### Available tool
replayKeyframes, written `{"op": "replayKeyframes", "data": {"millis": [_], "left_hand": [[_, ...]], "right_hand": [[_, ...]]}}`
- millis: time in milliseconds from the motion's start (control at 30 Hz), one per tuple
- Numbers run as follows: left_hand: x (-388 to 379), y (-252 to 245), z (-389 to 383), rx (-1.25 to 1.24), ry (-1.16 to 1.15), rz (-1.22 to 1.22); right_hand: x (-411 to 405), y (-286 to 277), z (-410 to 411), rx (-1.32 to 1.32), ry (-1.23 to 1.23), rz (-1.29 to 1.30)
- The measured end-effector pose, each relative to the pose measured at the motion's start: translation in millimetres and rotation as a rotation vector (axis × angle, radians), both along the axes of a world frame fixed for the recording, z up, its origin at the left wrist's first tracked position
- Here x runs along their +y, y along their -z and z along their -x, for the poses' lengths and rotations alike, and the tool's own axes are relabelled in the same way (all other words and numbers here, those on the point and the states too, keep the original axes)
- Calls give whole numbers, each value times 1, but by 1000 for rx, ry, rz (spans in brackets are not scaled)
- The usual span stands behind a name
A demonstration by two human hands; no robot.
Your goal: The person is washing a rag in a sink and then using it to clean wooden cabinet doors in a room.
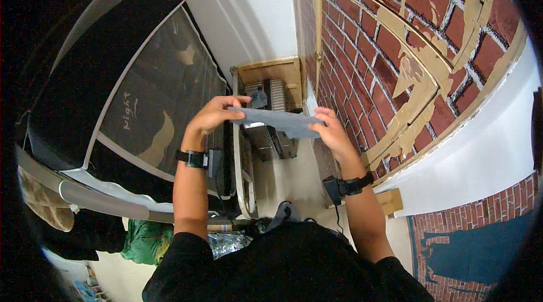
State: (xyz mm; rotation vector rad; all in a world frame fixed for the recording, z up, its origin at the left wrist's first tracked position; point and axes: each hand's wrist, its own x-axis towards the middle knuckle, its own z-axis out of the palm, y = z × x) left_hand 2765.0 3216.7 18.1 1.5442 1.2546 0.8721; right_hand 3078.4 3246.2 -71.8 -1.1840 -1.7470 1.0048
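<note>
A grey strip of folded cloth (pixel 278 122) is stretched between my two hands, in mid-air at the middle of the view. My left hand (pixel 218 113) pinches its left end between thumb and fingers. At the other end, my right hand (pixel 331 130) grips the cloth near the corner. The strip slants slightly down towards the right, and its lower edge looks uneven. Beyond it on the floor are dark ribbed objects (pixel 271 143), partly hidden by the cloth, so their kind is unclear. A small dark grey item (pixel 258 99) rests near my left fingertips' line of sight.
On the left stands a bed with a dark mattress (pixel 165 90) bearing writing, edged by a frame rail (pixel 239 166). Brick-patterned, peeling doors (pixel 360 56) line the right. A wooden panel (pixel 271 68) stands at the far end. Green fabric (pixel 146 240) lies at lower left.
</note>
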Motion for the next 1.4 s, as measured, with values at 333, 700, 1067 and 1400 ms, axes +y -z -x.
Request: {"op": "replayKeyframes", "data": {"millis": [333, 700, 1067, 1400], "left_hand": [[22, 39, -2, -747, -142, 549], [25, 11, -12, -344, -176, 316], [19, -27, 2, -84, -199, 186], [25, -45, 0, -137, -196, 115]], "right_hand": [[11, 17, 11, 955, -129, 778], [8, 31, 14, 934, -251, 729], [-12, -10, 17, 576, -169, 275], [-5, -21, 17, 701, -283, 510]]}}
